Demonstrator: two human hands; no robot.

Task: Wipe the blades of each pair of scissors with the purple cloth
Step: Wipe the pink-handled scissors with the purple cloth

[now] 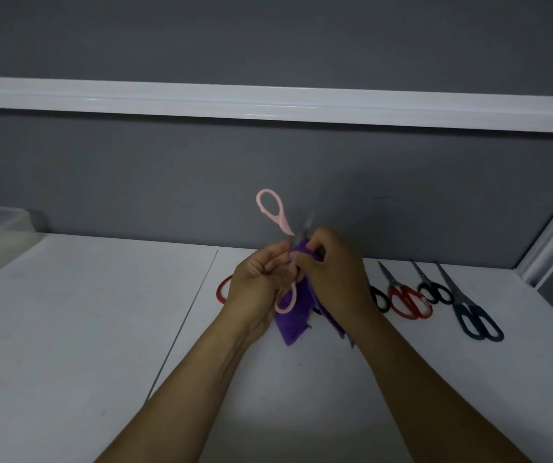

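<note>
1. Head view: we hold the pink scissors [283,223] spread open above the table [84,312], our left hand [255,279] curled round them near the lower loop.
2. Our right hand [332,272] pinches the purple cloth [293,324] round a blurred blade; we judge this pair mid-wipe.
3. Next we should draw the cloth towards the tip, then take the red scissors [408,304] lying right.

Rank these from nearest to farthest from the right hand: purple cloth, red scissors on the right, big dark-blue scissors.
1. Purple cloth, gripped in the right hand itself.
2. Red scissors, on the table just right of that hand.
3. Dark-blue scissors, farthest right on the table.
</note>
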